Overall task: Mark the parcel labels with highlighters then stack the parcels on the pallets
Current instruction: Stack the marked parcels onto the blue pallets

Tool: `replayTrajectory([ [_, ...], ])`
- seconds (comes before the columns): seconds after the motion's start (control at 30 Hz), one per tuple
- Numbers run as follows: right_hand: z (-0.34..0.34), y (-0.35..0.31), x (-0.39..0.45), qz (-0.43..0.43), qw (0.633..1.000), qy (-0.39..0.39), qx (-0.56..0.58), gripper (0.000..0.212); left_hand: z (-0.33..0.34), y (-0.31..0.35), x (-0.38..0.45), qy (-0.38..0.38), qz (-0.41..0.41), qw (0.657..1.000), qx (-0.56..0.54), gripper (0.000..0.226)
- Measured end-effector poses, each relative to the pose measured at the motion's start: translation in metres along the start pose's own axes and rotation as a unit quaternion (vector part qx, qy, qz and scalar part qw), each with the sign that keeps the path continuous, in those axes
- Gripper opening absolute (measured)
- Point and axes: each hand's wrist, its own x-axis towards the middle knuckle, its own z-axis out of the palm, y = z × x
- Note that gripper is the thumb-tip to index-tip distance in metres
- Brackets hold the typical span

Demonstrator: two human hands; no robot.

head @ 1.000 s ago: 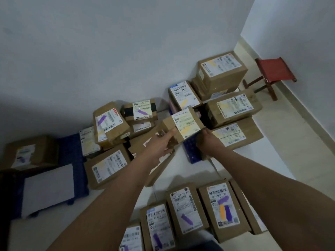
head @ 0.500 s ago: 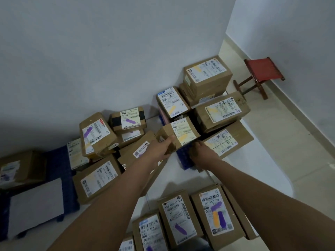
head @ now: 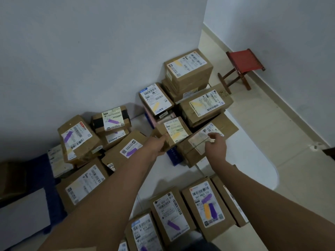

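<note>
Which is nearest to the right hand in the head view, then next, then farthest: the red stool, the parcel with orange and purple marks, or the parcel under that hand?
1. The parcel under the right hand: flat parcel, touched by its fingers.
2. Parcel with orange and purple marks: lower down, closer to the camera.
3. Red stool: far right corner by the wall.

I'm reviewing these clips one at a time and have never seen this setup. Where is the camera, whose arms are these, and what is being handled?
The camera sits on a person's head, looking down past both bare arms. No robot is involved. Cardboard parcels crowd the floor by a white wall, their labels streaked purple or yellow. The left hand grips the small yellow-marked parcel at its left side. The right hand rests on the flat parcel beside it, fingers curled at its label. A red stool stands in the corner.
</note>
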Motion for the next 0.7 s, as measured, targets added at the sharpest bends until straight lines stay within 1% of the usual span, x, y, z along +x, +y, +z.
replayTrajectory([
  [0.07,-0.001,0.005,0.0,0.019,1.0,0.012,0.019,0.038,0.005,-0.002,0.008,0.002,0.008,1.0,0.013,0.027],
  [0.13,-0.002,0.01,0.002,0.039,0.999,0.019,0.029,0.037,0.009,-0.004,0.013,-0.013,0.004,1.0,0.025,0.016],
  [0.23,0.0,0.018,0.004,0.078,0.995,0.037,0.049,0.035,0.013,-0.01,0.021,-0.022,-0.002,0.999,0.028,0.031],
  [0.33,0.002,0.023,0.003,0.122,0.988,0.05,0.076,0.034,0.015,-0.011,0.018,-0.018,0.006,0.999,0.029,0.033],
  [0.43,0.006,0.024,-0.001,0.17,0.976,0.032,0.132,0.031,0.02,-0.01,0.015,-0.027,0.011,0.999,0.034,0.032],
  [0.53,0.009,0.026,-0.001,0.185,0.97,0.013,0.156,0.022,0.022,-0.011,0.015,-0.034,0.012,0.999,0.039,0.04],
  [0.57,0.009,0.027,0.0,0.186,0.969,0.012,0.159,0.02,0.021,-0.011,0.014,-0.04,0.013,0.998,0.038,0.038],
  [0.63,0.009,0.027,-0.001,0.191,0.967,0.009,0.166,0.019,0.019,-0.012,0.012,-0.045,0.015,0.998,0.037,0.026],
  [0.7,0.01,0.027,-0.001,0.192,0.966,0.005,0.172,0.022,0.016,-0.014,0.013,-0.041,0.019,0.998,0.044,0.024],
])
